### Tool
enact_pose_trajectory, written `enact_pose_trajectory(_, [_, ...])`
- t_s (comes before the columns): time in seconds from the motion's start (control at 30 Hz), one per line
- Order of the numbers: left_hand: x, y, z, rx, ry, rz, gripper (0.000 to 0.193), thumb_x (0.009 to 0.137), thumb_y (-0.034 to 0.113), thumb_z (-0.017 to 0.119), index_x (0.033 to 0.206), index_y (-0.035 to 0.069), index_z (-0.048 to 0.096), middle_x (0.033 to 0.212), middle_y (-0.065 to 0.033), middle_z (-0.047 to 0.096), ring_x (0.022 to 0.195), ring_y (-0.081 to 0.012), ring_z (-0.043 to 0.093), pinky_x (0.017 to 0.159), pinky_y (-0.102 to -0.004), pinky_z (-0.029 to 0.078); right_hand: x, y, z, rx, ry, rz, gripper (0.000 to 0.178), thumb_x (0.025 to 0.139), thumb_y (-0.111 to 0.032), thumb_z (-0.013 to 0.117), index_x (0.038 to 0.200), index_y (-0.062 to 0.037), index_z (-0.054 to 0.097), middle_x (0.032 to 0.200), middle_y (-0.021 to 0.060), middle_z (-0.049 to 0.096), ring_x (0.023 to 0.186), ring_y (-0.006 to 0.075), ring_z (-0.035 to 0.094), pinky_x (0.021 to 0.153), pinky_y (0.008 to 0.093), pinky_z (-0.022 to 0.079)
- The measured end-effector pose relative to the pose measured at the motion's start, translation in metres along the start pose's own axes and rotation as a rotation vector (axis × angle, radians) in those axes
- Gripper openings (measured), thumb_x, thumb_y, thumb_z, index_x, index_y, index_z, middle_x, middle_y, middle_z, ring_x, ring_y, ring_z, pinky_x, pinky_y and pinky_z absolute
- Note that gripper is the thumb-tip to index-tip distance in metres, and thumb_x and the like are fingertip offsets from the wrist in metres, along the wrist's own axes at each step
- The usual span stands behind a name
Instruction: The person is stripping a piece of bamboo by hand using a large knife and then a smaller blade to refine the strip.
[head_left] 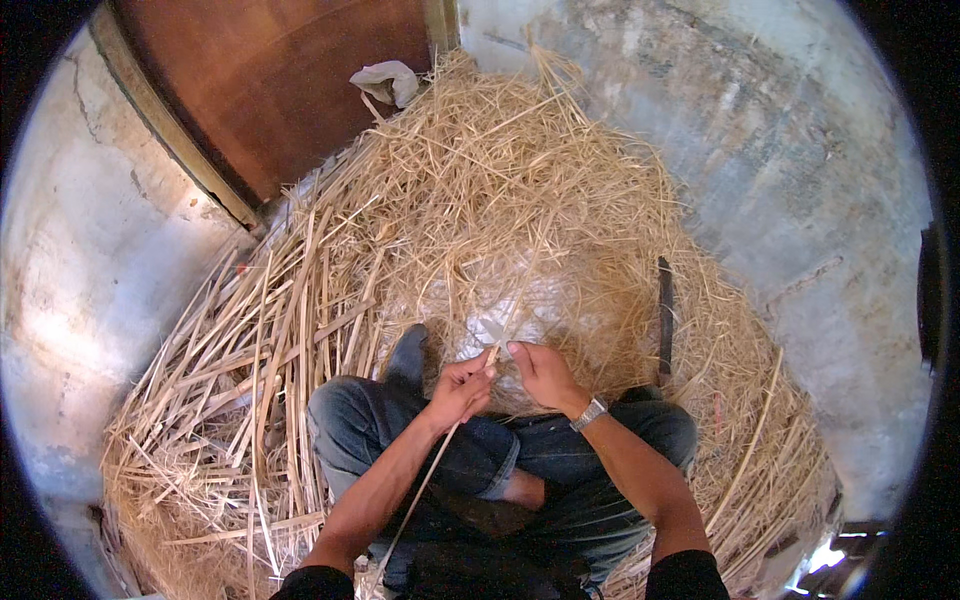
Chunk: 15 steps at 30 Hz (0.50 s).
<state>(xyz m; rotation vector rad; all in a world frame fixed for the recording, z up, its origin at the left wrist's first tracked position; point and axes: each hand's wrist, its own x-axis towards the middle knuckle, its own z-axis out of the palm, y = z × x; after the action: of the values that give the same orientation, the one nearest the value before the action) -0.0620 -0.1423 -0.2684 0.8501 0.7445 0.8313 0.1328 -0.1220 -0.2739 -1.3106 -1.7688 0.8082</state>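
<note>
My left hand (464, 392) is closed round a thin pale bamboo strip (432, 468). The strip slants from the dark cloth by my lap, up through the fingers, to a spot in front of my crossed legs. Close beside it, my right hand (545, 376) is closed with the thumb uppermost on a small knife. Its greyish pointed blade (493, 329) shows at the strip's upper end, while the fingers hide the handle. The two hands are almost touching, above a heap of fine straw-coloured shavings (500, 190).
Long split strips (290, 330) lie piled at my left. A long dark flat blade-like piece (666, 318) rests on the shavings at my right. Farther off are a whitish bag (387, 82), a brown door (280, 80) and a stained wall (780, 150).
</note>
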Motion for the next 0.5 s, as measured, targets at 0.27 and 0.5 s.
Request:
enact_pose_trajectory(0.27, [0.009,-0.004,-0.004,0.099,-0.052,0.083,0.041,0.102,0.013,0.053,0.142,0.009,0.049,0.056,0.0029,0.046,0.038,-0.0044,0.034,0.036,-0.0233,0.028,0.009,0.006,-0.026,0.78,-0.44,0.565,0.047,0.102,-0.044,0.049,0.072,-0.0088,0.057,0.055,-0.005,0.04,0.049,0.008,0.039,0.047,0.0264,0.032])
enact_pose_trajectory(0.5, [0.01,-0.004,0.008,0.361,0.09,0.036,0.049,0.094,0.013,0.066,0.141,0.008,0.051,0.063,0.0014,0.056,0.042,-0.0056,0.047,0.038,-0.0234,0.04,0.017,-0.021,-0.033,0.282,-0.097,0.011,0.042,0.094,-0.041,0.065,0.075,-0.0032,0.059,0.056,-0.0004,0.05,0.05,0.0128,0.047,0.046,0.033,0.038])
